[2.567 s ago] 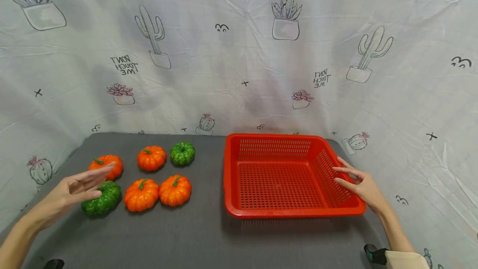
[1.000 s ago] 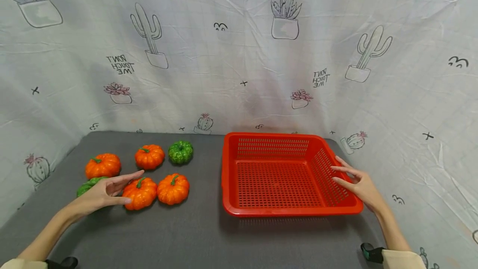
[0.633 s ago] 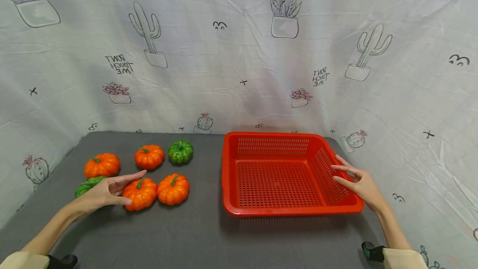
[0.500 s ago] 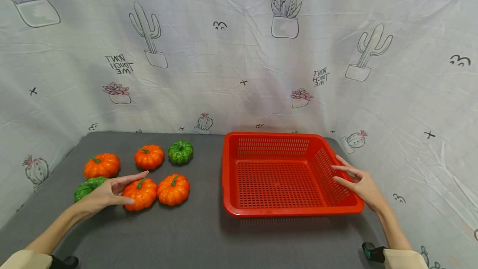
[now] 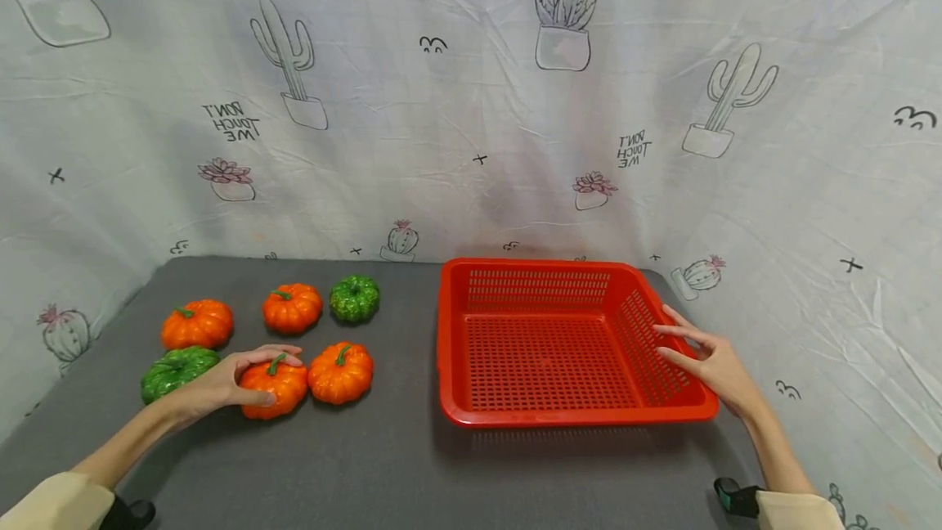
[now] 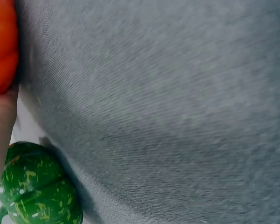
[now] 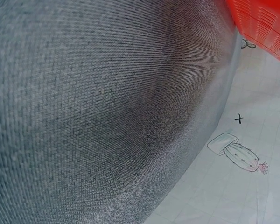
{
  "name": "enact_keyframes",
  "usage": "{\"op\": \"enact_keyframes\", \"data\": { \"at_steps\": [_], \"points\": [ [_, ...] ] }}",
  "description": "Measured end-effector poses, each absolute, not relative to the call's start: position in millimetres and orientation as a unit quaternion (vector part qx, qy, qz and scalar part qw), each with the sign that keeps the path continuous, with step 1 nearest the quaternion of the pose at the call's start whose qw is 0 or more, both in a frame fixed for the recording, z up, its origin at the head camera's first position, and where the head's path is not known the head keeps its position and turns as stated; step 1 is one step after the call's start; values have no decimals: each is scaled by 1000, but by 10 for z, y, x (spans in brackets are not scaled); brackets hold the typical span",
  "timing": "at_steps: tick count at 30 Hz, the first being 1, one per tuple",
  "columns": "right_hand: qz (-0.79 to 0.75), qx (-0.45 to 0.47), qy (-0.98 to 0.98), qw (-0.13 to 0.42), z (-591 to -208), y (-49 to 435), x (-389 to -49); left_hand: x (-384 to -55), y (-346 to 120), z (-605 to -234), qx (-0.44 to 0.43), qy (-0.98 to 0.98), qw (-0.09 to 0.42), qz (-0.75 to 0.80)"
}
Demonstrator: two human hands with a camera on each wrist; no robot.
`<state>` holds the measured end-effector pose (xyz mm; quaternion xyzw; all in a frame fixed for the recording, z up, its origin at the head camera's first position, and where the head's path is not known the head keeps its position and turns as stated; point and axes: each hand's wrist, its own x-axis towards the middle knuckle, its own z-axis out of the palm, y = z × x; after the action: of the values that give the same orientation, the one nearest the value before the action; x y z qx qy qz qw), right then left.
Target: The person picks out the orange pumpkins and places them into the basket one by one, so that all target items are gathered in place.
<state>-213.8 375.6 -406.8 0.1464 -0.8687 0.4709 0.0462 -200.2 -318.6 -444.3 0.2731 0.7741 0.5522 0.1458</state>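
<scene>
My left hand is around a small orange pumpkin on the grey table, thumb on its near side and fingers bent over its far side. In the left wrist view, this orange pumpkin shows only in part, at the upper left edge. Over the right rim of a red plastic basket, my right hand lies with fingers extended and spread. The right wrist view catches a corner of the basket, but not the hand.
A green pumpkin sits left of the held one, another orange pumpkin just right of it. Behind stand two orange pumpkins and a green speckled one. A printed white curtain hangs at the back.
My left hand has come rightward from above the left green pumpkin to the front orange pumpkin, and its fingers have curled around it. The right hand stays at the basket's rim.
</scene>
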Motion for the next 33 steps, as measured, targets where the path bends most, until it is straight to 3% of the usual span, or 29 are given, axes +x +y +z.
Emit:
{"op": "enact_keyframes", "data": {
  "at_steps": [9, 21, 33],
  "points": [
    [472, 151, -867, 50, -4079, 3764, -2130, -1936, -3073, -4490, 287, 809, 63, 509],
    [475, 151, -866, 48, -4071, 3755, -2127, -1910, -3030, -4519, 181, 831, 88, 518],
    [483, 149, -862, 43, -4072, 3759, -2139, -1685, -2905, -4099, 142, 813, 16, 565]
  ]
}}
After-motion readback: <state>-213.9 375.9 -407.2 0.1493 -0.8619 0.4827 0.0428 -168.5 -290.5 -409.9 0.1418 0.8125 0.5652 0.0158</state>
